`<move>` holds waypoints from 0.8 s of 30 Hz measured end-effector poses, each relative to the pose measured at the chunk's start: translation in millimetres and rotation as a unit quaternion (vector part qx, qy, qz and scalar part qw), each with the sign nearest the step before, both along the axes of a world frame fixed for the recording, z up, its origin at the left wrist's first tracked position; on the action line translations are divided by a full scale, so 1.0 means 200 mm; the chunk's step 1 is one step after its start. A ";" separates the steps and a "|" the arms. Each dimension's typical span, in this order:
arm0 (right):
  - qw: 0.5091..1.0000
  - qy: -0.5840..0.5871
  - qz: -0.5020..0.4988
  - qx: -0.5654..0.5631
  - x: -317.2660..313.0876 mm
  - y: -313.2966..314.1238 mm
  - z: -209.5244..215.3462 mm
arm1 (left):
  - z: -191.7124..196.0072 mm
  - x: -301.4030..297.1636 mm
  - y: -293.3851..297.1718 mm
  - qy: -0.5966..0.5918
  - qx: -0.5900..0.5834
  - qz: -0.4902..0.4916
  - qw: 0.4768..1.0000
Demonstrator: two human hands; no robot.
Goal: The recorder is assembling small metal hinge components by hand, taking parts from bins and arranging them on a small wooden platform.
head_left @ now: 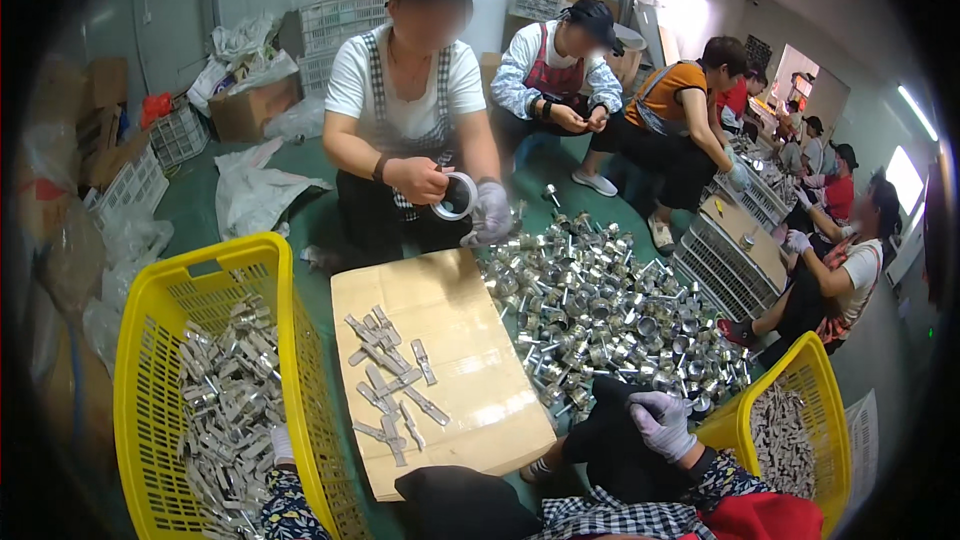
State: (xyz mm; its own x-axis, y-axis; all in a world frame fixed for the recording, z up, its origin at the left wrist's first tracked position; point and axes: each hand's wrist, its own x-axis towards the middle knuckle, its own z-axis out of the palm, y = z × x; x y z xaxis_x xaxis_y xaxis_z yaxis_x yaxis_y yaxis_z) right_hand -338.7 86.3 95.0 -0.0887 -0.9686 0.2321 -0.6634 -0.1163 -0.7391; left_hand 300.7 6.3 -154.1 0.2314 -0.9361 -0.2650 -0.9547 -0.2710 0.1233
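My right hand, in a pale grey glove, rests on my dark-trousered knee with its fingers loosely spread and nothing in it. It lies at the near edge of a big pile of shiny metal parts on the floor. My left hand, in a white glove, is only partly seen. It reaches inside the left yellow basket, down among flat metal pieces. Whether it grips one is hidden. Between my hands lies a flat cardboard box with several metal pieces on top.
Opposite me a seated person holds a roll of tape. A second yellow basket with metal pieces stands at my right. More people sit working to the right by white crates. Boxes, bags and crates line the left wall.
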 end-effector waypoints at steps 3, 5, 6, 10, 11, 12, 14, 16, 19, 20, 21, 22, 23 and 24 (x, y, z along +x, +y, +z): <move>0.999 0.004 0.040 -0.003 0.04 -0.04 0.00 | -0.27 0.28 0.13 0.130 -0.080 0.119 0.981; 0.999 0.007 0.043 -0.008 0.05 -0.05 0.01 | -0.28 0.27 0.09 0.171 -0.107 0.131 0.971; 0.999 0.022 0.029 -0.015 0.04 -0.03 0.02 | -0.14 0.10 -0.01 -0.010 -0.115 0.023 0.993; 0.999 0.007 0.052 0.009 0.09 -0.01 0.06 | 0.38 -0.14 0.06 0.175 -0.193 0.180 0.948; 0.999 0.002 0.053 0.004 0.08 0.00 0.05 | 0.42 -0.15 0.08 0.246 -0.227 0.197 0.922; 0.999 -0.002 0.052 -0.003 0.07 -0.01 0.04 | 0.48 -0.21 0.07 0.224 -0.125 0.177 0.950; 0.998 0.000 0.068 -0.007 0.09 -0.01 0.05 | 0.30 -0.10 0.16 0.280 -0.034 0.162 0.946; 0.994 -0.024 0.110 0.002 0.13 0.00 0.06 | 0.05 0.24 0.41 0.208 -0.046 0.169 0.962; 0.996 0.015 0.048 -0.067 -0.06 0.01 -0.04 | 0.52 -0.16 0.11 0.106 -0.077 0.201 0.971; 0.999 -0.005 0.026 -0.045 -0.09 0.03 -0.01 | 0.82 -0.29 0.16 0.119 -0.198 0.156 0.960; 0.999 -0.028 0.014 -0.027 -0.09 0.03 0.01 | 0.97 -0.30 0.21 0.147 -0.301 0.244 0.910; 0.997 -0.067 0.010 -0.025 -0.10 0.03 0.00 | 1.00 -0.20 0.22 0.171 -0.409 0.198 0.874; 0.995 -0.098 -0.010 -0.025 -0.15 0.02 -0.04 | 1.13 -0.31 0.17 0.165 -0.458 0.171 0.857; 0.987 -0.157 -0.017 -0.015 -0.19 0.00 -0.08 | 1.27 -0.48 0.12 0.158 -0.507 0.143 0.835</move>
